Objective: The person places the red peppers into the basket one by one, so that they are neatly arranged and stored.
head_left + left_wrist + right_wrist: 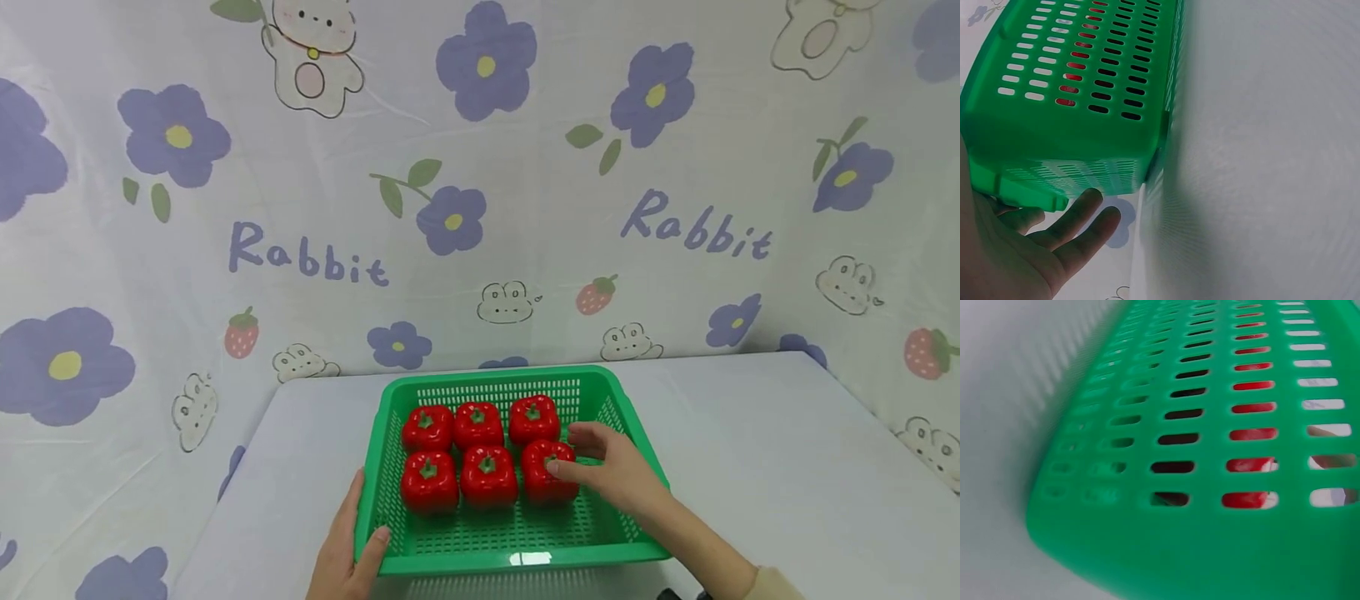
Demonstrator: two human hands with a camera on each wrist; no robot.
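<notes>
A green slotted plastic basket [517,560] stands on the white-covered table with several glossy red bell peppers [487,477] in two rows. My left hand [347,546] holds its near left corner, thumb over the rim and fingers outside; in the left wrist view these fingers [1079,228] spread beside the basket wall [1054,134]. Over the basket's right part reaches my right hand [618,471]. Its thumb lies over the front right bell pepper [547,492], and its bent fingers are at that pepper's back right, with a gap showing. The right wrist view hides this hand behind the basket wall [1185,544].
White cloth covers the table [757,450] on both sides of the basket. Behind it hangs a curtain [540,325] printed with purple flowers, rabbits and strawberries. Inside the basket, green floor [517,533] shows in front of the peppers.
</notes>
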